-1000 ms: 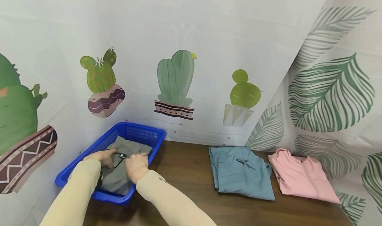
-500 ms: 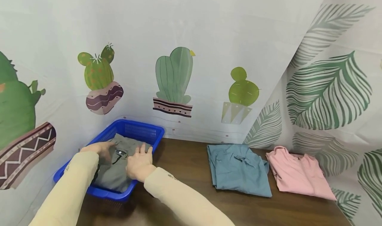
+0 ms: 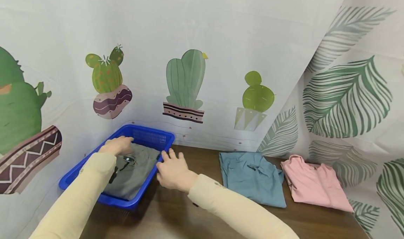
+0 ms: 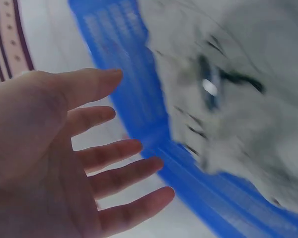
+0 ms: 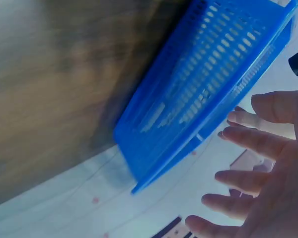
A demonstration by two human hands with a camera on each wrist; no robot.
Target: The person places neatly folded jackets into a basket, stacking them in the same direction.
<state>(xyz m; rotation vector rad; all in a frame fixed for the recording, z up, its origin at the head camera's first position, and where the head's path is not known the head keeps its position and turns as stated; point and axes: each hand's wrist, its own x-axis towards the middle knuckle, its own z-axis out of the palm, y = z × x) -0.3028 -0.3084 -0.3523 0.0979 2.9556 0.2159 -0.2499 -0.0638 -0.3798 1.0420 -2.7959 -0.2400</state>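
A folded grey garment with a dark neck label lies inside the blue plastic basket at the left of the table. Over the basket's far left part is my left hand; in the left wrist view its fingers are spread and hold nothing, apart from the grey cloth. My right hand hovers just outside the basket's right rim, fingers extended. The right wrist view shows that hand with nothing in it, beside the basket's perforated wall.
On the brown wooden table a folded teal shirt lies right of centre. Next to it is a folded pink garment near the right edge. A white curtain printed with cacti and leaves hangs behind.
Both hands have come off the grey garment. My right hand has moved right, out past the basket's rim, and my left hand has moved up toward the far side. The garment stays in the basket.
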